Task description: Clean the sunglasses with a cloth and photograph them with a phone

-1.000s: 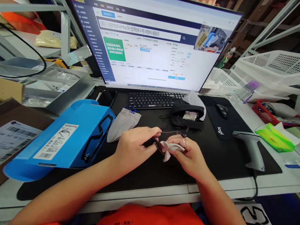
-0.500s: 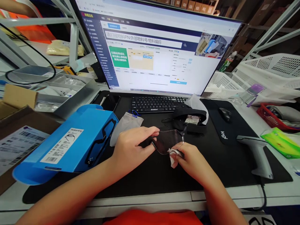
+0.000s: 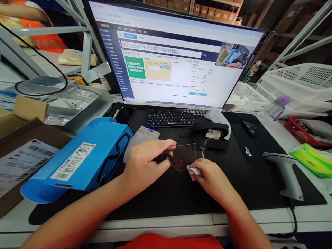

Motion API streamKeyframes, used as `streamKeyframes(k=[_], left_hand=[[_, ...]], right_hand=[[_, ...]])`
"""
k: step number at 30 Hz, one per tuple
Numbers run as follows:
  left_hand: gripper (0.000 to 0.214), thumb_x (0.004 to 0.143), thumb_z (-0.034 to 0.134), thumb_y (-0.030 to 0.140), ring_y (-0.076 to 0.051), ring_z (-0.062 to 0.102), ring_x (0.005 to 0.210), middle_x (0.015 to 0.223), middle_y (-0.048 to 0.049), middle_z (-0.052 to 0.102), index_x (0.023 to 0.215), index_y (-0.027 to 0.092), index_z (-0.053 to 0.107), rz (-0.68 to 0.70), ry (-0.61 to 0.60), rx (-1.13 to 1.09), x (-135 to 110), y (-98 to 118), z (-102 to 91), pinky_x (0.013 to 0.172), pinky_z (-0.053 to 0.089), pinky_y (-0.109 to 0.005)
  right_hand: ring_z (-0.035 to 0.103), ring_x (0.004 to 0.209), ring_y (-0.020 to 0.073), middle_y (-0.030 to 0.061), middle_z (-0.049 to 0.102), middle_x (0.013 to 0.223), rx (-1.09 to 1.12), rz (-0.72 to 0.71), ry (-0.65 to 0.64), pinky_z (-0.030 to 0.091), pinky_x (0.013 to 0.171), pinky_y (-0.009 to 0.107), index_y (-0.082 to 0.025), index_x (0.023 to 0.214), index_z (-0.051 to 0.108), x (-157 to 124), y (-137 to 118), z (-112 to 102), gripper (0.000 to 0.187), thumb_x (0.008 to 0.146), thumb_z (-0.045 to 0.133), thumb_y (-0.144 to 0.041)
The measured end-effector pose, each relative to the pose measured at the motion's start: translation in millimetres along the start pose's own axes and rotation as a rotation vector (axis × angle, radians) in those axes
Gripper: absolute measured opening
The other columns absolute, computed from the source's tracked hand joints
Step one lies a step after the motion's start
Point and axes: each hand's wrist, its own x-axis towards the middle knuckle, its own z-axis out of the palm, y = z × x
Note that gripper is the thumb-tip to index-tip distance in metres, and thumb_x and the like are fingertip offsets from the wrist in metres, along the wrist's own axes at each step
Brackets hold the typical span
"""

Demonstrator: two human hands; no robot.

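A blue box (image 3: pixel 77 159) lies at my left on the tabletop. My left hand (image 3: pixel 145 162) is closed on the left end of a clear lens (image 3: pixel 186 155), held just above the black mat. My right hand (image 3: pixel 210 178) pinches a white cloth (image 3: pixel 194 170) against the lens's lower right edge.

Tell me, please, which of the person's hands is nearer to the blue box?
The left. The left hand, gripping the clear lens by its edge, sits just right of the blue box; the right hand, pinching a cloth against the lens, is farther right.
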Motion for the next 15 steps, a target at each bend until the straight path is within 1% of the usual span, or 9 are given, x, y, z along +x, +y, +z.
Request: streamKeyframes(k=[3,8,15], left_hand=[[0.026,0.08,0.066,0.006,-0.015,0.076,0.082,0.091,0.0006,0.08,0.101,0.02,0.072,-0.015,-0.009,-0.009,1.2,0.9,-1.9,0.078,0.06,-0.023],[0.027,0.079,0.066,0.006,-0.016,0.076,0.081,0.091,-0.0001,0.08,0.101,0.021,0.073,-0.029,-0.013,-0.027,2.5,2.7,-3.2,0.078,0.061,-0.025],[0.025,0.079,0.068,0.007,-0.016,0.077,0.08,0.089,-0.0009,0.08,0.099,0.019,0.074,-0.053,-0.013,-0.029,2.9,3.6,-3.4,0.077,0.061,-0.024]], right_hand=[[0.066,0.094,0.0186,0.0025,0.072,0.103,0.0,-0.018,0.017,0.048,0.088,0.029,-0.021,0.098,0.074,-0.3,1.7,2.0,0.025,0.083,0.066,-0.003],[0.067,0.096,0.0199,0.0036,0.073,0.104,-0.01,-0.035,0.04,0.05,0.089,0.03,-0.021,0.099,0.074,-0.6,0.8,2.2,0.025,0.084,0.064,-0.003],[0.066,0.1,0.0207,0.0034,0.072,0.106,-0.042,-0.01,0.038,0.049,0.087,0.03,-0.022,0.1,0.074,-0.8,-3.1,0.1,0.027,0.085,0.062,-0.003]])
